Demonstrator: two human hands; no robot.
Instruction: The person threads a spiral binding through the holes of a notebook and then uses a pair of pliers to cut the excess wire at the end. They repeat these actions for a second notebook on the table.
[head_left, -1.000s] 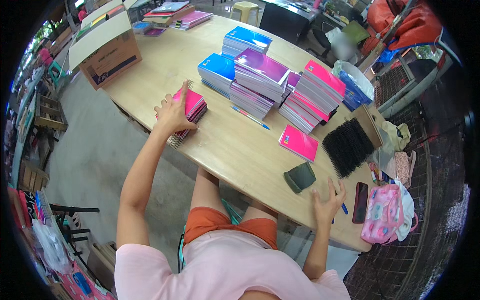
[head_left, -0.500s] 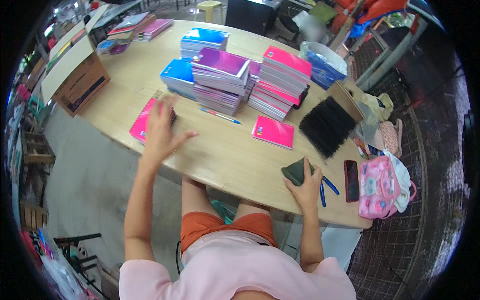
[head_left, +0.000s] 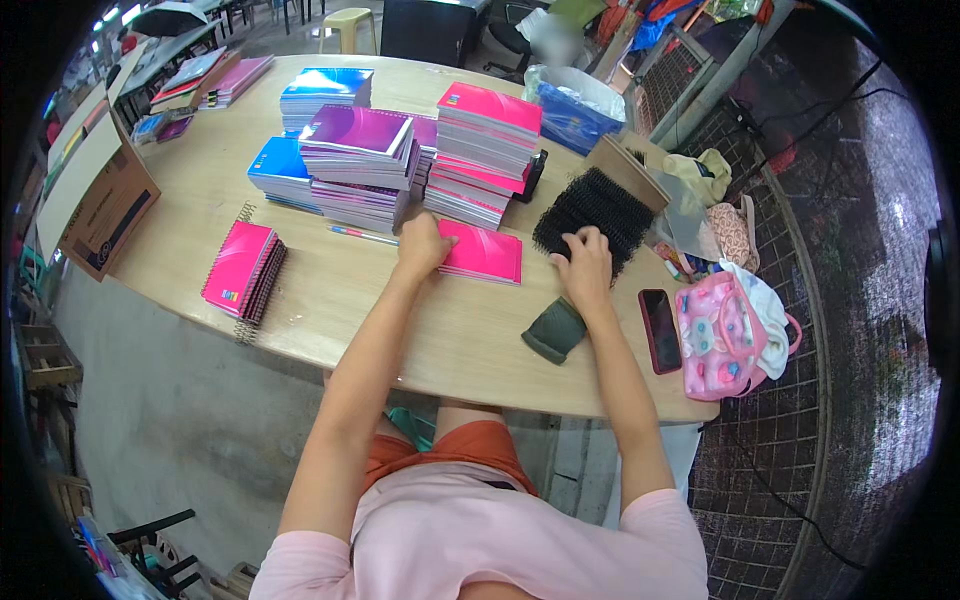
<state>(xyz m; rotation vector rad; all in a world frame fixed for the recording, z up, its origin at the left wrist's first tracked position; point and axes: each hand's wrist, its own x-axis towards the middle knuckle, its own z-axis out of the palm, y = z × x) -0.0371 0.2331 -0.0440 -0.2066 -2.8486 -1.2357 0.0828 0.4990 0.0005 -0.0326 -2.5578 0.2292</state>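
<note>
My left hand (head_left: 424, 244) is closed at the left edge of a thin pink notebook stack (head_left: 484, 254), its thumb on the cover. My right hand (head_left: 588, 264) has curled fingers at the near edge of a pile of black spiral binding coils (head_left: 600, 215); the exact pinch is hard to see. A dark green pad-like block (head_left: 555, 331) lies beside my right forearm. Apart on the left sits a pile of pink spiral-bound notebooks (head_left: 240, 266) with dark coils. A pen (head_left: 362, 234) lies just left of my left hand.
Tall stacks of blue (head_left: 325, 92), purple (head_left: 358, 140) and pink notebooks (head_left: 488, 135) stand behind my hands. A cardboard box (head_left: 110, 205) is at the left edge. On the right are a phone (head_left: 660, 331) and a pink bag (head_left: 712, 340). A blue bin (head_left: 575, 110) stands beyond.
My left hand has moved right from the bound pink pile to the thin pink stack. My right hand has let go of the green block and reached the coils. The blue-handled pliers are now out of sight.
</note>
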